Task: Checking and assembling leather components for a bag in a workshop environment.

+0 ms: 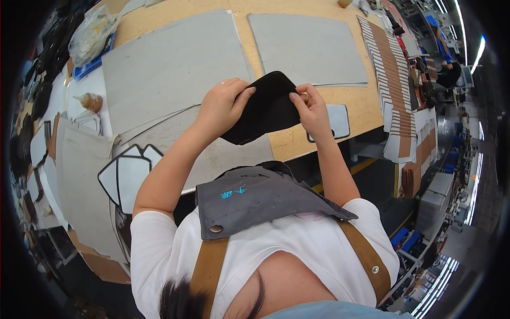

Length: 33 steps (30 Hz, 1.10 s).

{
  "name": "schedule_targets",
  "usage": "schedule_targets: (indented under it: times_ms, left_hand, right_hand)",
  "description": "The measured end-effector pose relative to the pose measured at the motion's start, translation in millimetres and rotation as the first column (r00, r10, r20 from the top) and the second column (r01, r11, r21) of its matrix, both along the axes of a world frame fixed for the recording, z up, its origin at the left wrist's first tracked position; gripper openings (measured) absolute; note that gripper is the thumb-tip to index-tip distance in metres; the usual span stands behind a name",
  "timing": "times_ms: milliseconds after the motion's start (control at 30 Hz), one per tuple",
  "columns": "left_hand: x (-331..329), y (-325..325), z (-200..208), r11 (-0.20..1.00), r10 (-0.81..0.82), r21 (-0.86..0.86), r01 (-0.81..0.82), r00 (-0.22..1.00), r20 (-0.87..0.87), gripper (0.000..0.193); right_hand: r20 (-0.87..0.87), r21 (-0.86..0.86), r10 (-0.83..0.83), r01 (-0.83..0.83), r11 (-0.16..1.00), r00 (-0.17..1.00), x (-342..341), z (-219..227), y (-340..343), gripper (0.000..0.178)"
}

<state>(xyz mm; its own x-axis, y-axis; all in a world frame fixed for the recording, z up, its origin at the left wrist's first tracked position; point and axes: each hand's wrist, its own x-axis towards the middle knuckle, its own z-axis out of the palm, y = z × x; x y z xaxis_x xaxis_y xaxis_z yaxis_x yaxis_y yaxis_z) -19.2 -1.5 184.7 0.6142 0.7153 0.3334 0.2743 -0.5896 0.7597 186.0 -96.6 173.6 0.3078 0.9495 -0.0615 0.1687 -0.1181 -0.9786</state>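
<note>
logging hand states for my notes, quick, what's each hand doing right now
Left hand: closed on the left edge of the black panel, thumb on the near face.
Right hand: closed, holding the panel's right edge.

Grey sheets [311, 48] cover much of the surface [366, 109]; a plastic bag [91, 36] rests on a blue tray [95, 64] toward its far left corner, and brown-and-white stacks [392, 74] line its right edge.

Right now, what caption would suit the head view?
Left hand and right hand hold a black panel above a table with grey sheets.
</note>
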Motion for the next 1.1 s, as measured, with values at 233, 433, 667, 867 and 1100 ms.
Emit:
schedule_targets:
  times_ms: [233,433,667,867,1100]
  left_hand:
    - [-13,-13,-32,0.930,0.234,-0.316,-0.190,0.966,0.109,0.017]
    - [-16,-54,-112,0.561,0.574,-0.827,0.042,0.700,0.426,0.024]
    - [-65,-44,-143,0.515,0.632,-0.836,-0.190,0.742,0.221,0.032]
    - [-67,8,-151,0.674,-0.115,-0.728,-0.129,0.954,-0.276,0.040]
    - [-43,15,-190,0.843,-0.053,-0.521,-0.135,0.943,-0.328,0.023]
  right_hand:
    - [0.056,-0.108,0.195,-0.188,0.976,0.979,-12,15,16,0.026]
    - [0.602,-0.293,0.490,-0.397,0.870,0.630,-41,-8,56,0.022]
    - [0.722,-0.516,0.685,-0.586,0.625,0.094,-104,-69,61,0.014]
    - [0.559,-0.595,0.820,-0.629,0.501,0.125,-117,-109,54,0.013]
    - [0.618,-0.599,0.786,-0.660,0.453,-0.021,-80,-155,57,0.016]
